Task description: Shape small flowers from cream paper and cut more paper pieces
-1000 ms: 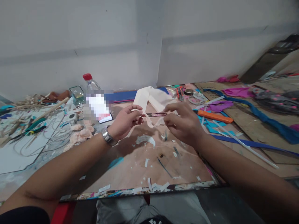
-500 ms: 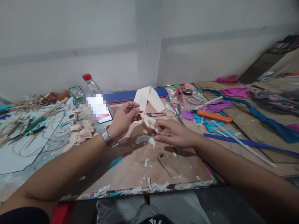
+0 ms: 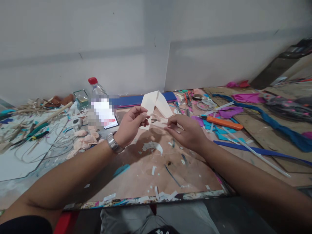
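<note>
A pale peach strip of thin, crinkled material [image 3: 158,123] spans the gap between my two hands above the table. My left hand [image 3: 134,124], with a metal watch on its wrist, pinches the strip's left end. Its right end is between the thumb and fingers of my right hand [image 3: 185,131]. Behind the strip stands a folded cream paper piece [image 3: 150,100], partly covered by my left fingertips. A white crescent-shaped smear [image 3: 153,147] marks the table surface below my hands.
On the left are a lit phone [image 3: 103,110], a red-capped bottle [image 3: 92,80], pliers [image 3: 36,135], sticks and crumpled peach pieces [image 3: 85,141]. To the right lie an orange cutter [image 3: 221,122], blue strips [image 3: 258,150] and purple scraps [image 3: 230,111]. Paper bits line the front edge.
My right hand has moved up and slightly right. The strip now runs flatter between my hands, instead of sloping down to the right. My left hand has barely moved.
</note>
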A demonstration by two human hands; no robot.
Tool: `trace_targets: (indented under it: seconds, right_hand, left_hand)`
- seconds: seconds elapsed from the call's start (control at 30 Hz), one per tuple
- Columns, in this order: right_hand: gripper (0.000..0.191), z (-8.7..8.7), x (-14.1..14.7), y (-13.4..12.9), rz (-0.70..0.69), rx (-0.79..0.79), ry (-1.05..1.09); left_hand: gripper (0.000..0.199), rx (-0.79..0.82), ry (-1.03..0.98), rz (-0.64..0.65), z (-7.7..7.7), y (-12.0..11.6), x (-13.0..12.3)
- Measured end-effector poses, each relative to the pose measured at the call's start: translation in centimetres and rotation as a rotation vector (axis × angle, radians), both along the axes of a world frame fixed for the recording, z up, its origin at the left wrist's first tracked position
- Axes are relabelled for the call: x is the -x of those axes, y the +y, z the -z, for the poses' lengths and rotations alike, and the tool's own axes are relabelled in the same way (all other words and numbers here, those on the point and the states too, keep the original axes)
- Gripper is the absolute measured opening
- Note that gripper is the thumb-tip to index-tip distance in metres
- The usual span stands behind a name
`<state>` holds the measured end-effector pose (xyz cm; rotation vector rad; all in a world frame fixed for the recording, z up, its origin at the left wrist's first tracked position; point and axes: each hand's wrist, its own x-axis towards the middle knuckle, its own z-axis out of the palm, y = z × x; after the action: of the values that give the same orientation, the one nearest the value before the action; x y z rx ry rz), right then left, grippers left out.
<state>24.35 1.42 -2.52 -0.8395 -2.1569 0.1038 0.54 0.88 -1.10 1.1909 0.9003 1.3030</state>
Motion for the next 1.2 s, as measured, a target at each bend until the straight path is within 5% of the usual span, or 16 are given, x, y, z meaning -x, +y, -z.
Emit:
trace_targets:
  seconds: [0.17,0.3,0.37,0.53,0.63,0.9,1.2]
  right_hand:
    - [0.010,-0.2,-0.7,0.0,0.206,-0.230,-0.079]
    - [0.052,-0.4,-0.6,0.0,0.464,-0.028,-0.272]
    - [0.057,-0.3,-0.7,0.2,0.500,0.082,-0.395]
    - [0.046,-0.4,-1.5,1.0,0.467,0.130,-0.438]
    - [0.055,-0.7,-1.8,1.3,0.445,0.092,-0.262]
    - [0.024,-1.1,-1.5,1.0,0.387,-0.063,0.130]
    - [0.067,-1.2,-1.6,1.1,0.219,-0.142,0.046]
  left_hand:
    - [0.006,-0.017,0.007,0.009,0.2,0.1,0.0]
    - [0.008,-0.018,0.031,0.072,0.2,0.0,-0.1]
    - [0.008,-0.039,0.066,0.111,0.2,-0.2,-0.1]
    - [0.009,-0.158,0.184,0.149,0.0,-0.5,-0.1]
    - [0.010,-0.242,0.231,0.154,0.0,-0.7,-0.1]
    - [0.009,-0.462,0.383,0.069,0.6,-1.2,-0.2]
    - [0.009,-0.541,0.378,0.001,0.9,-0.9,0.1]
